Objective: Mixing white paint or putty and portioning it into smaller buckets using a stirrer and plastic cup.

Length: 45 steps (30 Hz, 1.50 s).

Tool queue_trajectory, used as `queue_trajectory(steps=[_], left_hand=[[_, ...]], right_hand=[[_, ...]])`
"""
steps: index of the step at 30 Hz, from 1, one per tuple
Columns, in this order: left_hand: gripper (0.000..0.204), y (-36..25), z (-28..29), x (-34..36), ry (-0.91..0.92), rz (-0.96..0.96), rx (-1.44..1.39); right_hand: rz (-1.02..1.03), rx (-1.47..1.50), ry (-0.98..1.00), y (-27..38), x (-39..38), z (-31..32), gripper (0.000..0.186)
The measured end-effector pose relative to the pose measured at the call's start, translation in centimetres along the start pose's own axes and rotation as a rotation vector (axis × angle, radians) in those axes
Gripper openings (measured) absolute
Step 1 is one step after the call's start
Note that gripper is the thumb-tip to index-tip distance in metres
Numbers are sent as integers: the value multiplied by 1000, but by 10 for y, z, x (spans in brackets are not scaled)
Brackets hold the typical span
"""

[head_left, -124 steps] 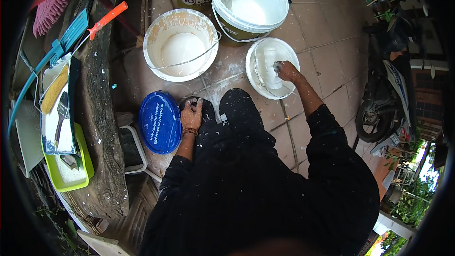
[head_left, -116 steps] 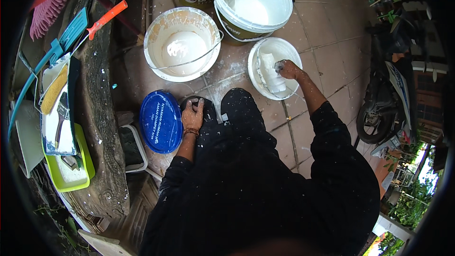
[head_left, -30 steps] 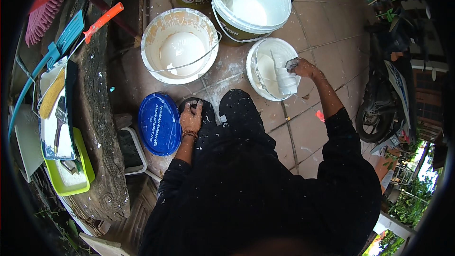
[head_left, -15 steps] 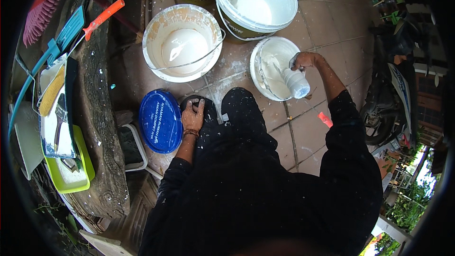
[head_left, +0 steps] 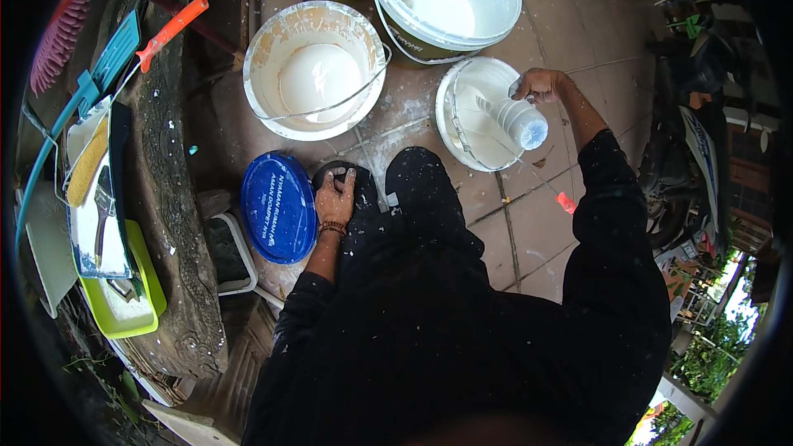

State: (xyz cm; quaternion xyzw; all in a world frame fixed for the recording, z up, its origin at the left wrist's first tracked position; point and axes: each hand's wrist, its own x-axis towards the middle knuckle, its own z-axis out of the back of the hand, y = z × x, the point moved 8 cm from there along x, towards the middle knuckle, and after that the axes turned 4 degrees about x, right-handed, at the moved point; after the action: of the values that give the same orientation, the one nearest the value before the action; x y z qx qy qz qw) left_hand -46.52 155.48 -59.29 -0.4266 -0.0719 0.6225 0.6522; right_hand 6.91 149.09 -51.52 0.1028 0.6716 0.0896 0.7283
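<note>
My right hand [head_left: 541, 85] is closed around a translucent plastic cup [head_left: 519, 121] smeared with white paint. The cup is tilted over a small white bucket [head_left: 443, 107], its mouth toward the bucket's inside and its base toward me. White paint lies in that bucket, which has a thin wire handle. My left hand [head_left: 334, 196] rests on my left knee, fingers spread and holding nothing. Beside it stands a round blue lid [head_left: 279, 211] with white lettering.
Ahead are a paint-stained bucket [head_left: 258, 87] and a large pail [head_left: 510, 12], both holding white paint. On the left, a wooden log bench [head_left: 169, 190] bears a roller tray and a lime-green tray [head_left: 153, 314]. An orange handle [head_left: 565, 203] is right of the small bucket; a motorcycle [head_left: 698, 149] stands farther right.
My right hand has lifted and turned the cup, so its base sits a little higher and farther right. My left hand stays on the knee.
</note>
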Motion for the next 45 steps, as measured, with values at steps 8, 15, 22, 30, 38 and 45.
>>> queue_trajectory(steps=[8, 15, 22, 30, 38, 45], left_hand=[[44, 2, -1, 0, 37, 23, 29], [43, -2, 2, 0, 29, 18, 46], [44, -4, 3, 0, 22, 5, 32], [42, 8, -1, 6, -40, -66, -3], [20, -8, 12, -19, -200, -384, -301], [26, -37, 3, -63, 87, -98, -795]], right_hand=[[-2, -22, -11, -9, 8, -5, 28], [-20, -72, -30, -23, 14, -19, 22], [-24, -86, -75, -44, 18, -26, 24], [77, 17, -164, -58, 12, -34, 24], [243, 39, -274, -73, -6, -37, 42], [476, -361, -670, -72, -49, -4, 31]])
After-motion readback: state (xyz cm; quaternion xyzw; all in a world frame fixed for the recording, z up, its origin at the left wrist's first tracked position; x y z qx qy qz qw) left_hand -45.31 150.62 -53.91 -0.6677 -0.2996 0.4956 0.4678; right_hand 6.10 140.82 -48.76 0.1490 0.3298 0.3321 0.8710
